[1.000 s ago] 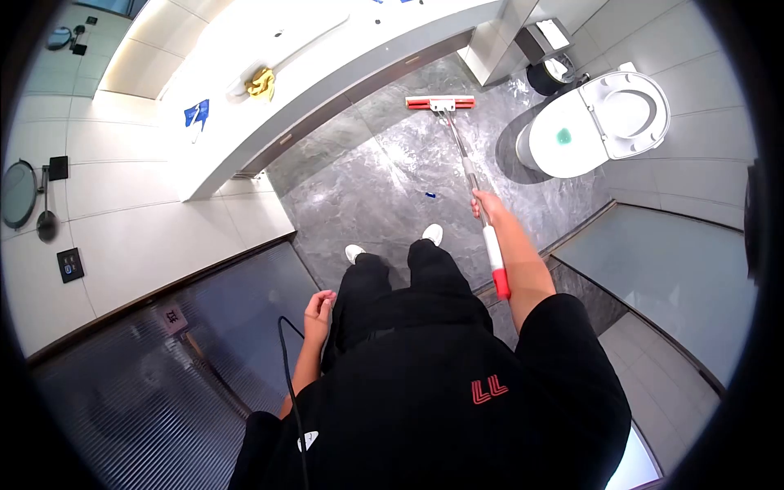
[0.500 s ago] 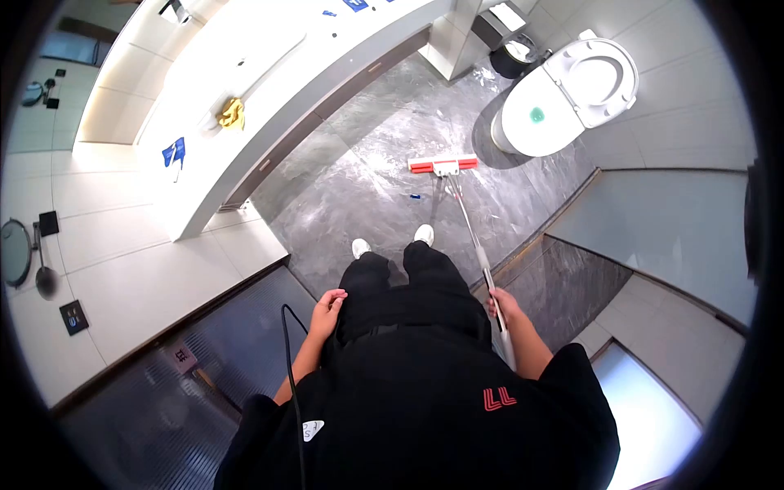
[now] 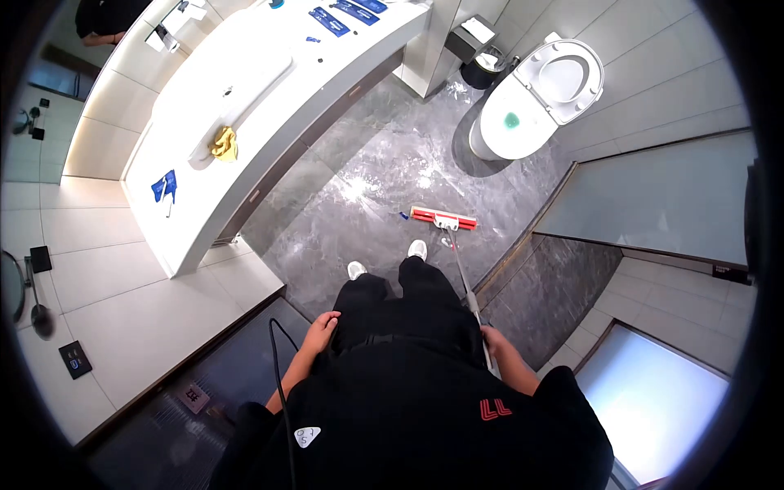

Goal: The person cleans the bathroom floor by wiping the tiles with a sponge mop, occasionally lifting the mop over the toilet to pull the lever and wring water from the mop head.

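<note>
My right hand (image 3: 497, 342) is wrapped around the pole of a sponge mop (image 3: 443, 219), beside my right hip. The mop's red and white head rests on the grey tiled floor (image 3: 327, 196), a little ahead of my right shoe. Against my left thigh hangs my left hand (image 3: 323, 328), empty, its fingers loosely bent. A small blue scrap (image 3: 403, 216) lies on the floor just left of the mop head.
A white toilet (image 3: 514, 122) with its lid up stands ahead right, near a black bin (image 3: 483, 69). Along the left runs a white counter (image 3: 189, 214) bearing a yellow cloth (image 3: 224, 144) and blue packets (image 3: 329, 22). A glass panel (image 3: 645, 192) is on the right. A black cable (image 3: 278, 371) hangs by my left arm.
The mop head has come back toward my feet, and my right hand has moved slightly down and back with the pole. My left hand stays by my thigh. The view has shifted slightly.
</note>
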Available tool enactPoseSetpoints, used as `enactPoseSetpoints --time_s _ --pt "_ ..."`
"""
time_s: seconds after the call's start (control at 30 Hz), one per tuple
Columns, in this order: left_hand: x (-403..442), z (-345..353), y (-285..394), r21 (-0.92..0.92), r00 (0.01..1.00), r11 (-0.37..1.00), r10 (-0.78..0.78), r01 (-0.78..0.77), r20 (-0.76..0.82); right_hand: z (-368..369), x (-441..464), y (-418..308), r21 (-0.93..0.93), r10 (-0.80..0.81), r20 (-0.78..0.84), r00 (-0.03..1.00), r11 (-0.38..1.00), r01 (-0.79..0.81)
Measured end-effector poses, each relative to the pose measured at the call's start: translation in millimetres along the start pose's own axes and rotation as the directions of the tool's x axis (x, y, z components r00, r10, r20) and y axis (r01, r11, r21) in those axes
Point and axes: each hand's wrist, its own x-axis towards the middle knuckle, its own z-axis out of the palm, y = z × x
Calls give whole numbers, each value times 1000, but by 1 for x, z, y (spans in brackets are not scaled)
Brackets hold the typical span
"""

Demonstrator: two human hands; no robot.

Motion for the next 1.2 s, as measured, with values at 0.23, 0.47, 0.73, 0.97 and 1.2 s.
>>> enactPoseSetpoints --time_s 0.23,0.47,0.73,0.97,1.2 --pt "-5 -9 -10 -68 999 998 17 -14 45 56 -41 -76 -279 -244 40 969 928 245" --pt "-19 -6 20 -101 999 995 3 1 43 43 -66 -78 -67 -324 -6 946 944 323" --pt "-28 6 19 -229 995 970 -61 78 79 -27 -31 -148 249 -321 18 947 919 306" --pt "-55 9 11 -436 992 900 54 3 116 -72 34 -216 406 -371 91 924 861 306" --pt "-116 4 51 -492 988 870 82 -8 128 -46 48 -223 119 -194 -32 981 973 196"
